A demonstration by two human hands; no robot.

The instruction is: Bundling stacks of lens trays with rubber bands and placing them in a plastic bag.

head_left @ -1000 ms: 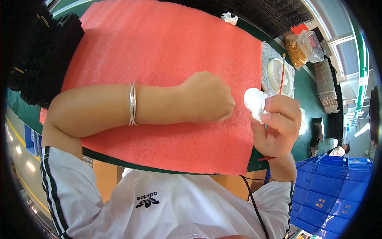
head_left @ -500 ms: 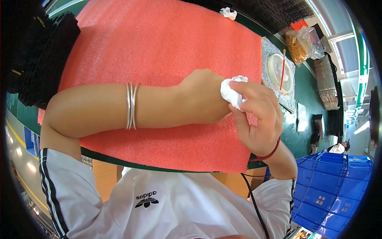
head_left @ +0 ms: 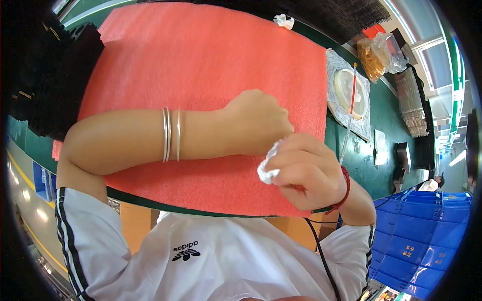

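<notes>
My left forearm, with silver bangles (head_left: 167,134) on it, lies across a red foam mat (head_left: 201,60). My left hand (head_left: 258,122) is closed in a fist over the mat, back of the hand up; its fingertips and whatever they hold are hidden. Just nearer to me and to the right, my right hand (head_left: 312,170) pinches a crumpled white wad (head_left: 267,168), tissue or cloth, between thumb and fingers. The two hands come very close at the left fist's knuckles; whether they touch I cannot tell.
Black stacked trays (head_left: 60,75) stand at the left. Right of the mat, a round whitish dish (head_left: 346,93) lies on a wrapped pad, with a red-tipped stick (head_left: 353,95) across it. Beyond are another white wad (head_left: 284,21) and bagged yellow bands (head_left: 371,59). Blue crates (head_left: 416,236) stand lower right.
My right hand has drawn the white wad away from the left fist's fingers, toward me and to the left, and has turned knuckles up. The left fist stays nearly in place.
</notes>
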